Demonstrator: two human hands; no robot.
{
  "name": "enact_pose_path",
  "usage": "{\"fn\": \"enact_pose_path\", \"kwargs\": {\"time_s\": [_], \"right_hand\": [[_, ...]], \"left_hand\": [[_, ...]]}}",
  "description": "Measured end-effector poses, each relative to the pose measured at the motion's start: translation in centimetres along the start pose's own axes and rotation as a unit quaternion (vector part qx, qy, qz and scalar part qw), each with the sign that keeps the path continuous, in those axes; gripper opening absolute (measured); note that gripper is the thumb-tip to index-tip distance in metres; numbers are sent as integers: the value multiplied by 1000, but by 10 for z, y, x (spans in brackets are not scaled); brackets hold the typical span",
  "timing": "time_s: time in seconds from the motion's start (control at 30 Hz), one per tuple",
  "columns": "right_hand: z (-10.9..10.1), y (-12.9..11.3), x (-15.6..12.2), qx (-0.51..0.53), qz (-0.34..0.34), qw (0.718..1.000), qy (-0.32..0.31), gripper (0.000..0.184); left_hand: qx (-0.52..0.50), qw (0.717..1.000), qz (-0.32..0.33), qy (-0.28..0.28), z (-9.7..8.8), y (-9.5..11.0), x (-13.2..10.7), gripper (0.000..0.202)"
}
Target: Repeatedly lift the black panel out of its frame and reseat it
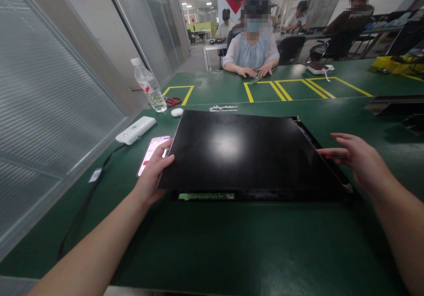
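A flat black display panel (245,154) lies tilted over a black frame (308,132), its left side raised. My left hand (154,168) grips the panel's left edge, thumb on top and the other fingers partly hidden beneath. At the panel's right edge is my right hand (359,159), fingers stretched out and apart, with the fingertips at or very near that edge. Below the panel's near edge a green circuit board strip (206,196) shows. Much of the frame is hidden under the panel.
Left of the panel are a lit phone (153,154), a white power bank-like device (135,130) with a black cable, and a water bottle (149,86). Red-handled scissors (173,101) and a small white case (177,112) lie behind. Across the green table (232,243) sits a co-worker (251,48).
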State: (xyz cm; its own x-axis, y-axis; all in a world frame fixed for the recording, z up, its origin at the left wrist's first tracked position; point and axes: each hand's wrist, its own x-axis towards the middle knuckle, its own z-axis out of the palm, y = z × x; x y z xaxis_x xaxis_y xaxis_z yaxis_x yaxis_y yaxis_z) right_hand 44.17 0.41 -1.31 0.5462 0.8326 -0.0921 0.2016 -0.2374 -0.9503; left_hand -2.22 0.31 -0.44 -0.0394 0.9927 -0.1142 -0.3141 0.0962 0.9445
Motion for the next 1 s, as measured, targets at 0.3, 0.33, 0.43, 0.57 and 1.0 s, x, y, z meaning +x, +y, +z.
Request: {"fn": "enact_pose_path", "kwargs": {"time_s": [0.3,0.33,0.43,0.57,1.0], "right_hand": [[0,-3,-1,-27,4,999,19,39],[0,-4,-2,-29,2,999,21,38],[0,-4,-2,-30,-5,999,24,37],[-1,0,1,-27,-9,999,26,36],[-4,5,7,-59,-21,998,8,32]], "left_hand": [[24,999,-41,-11,0,-5,2,74],[25,999,-44,-12,0,-6,2,75],[28,998,-49,-15,0,-8,4,78],[39,998,-48,-24,2,-11,5,83],[46,995,-81,-20,10,-9,7,87]]}}
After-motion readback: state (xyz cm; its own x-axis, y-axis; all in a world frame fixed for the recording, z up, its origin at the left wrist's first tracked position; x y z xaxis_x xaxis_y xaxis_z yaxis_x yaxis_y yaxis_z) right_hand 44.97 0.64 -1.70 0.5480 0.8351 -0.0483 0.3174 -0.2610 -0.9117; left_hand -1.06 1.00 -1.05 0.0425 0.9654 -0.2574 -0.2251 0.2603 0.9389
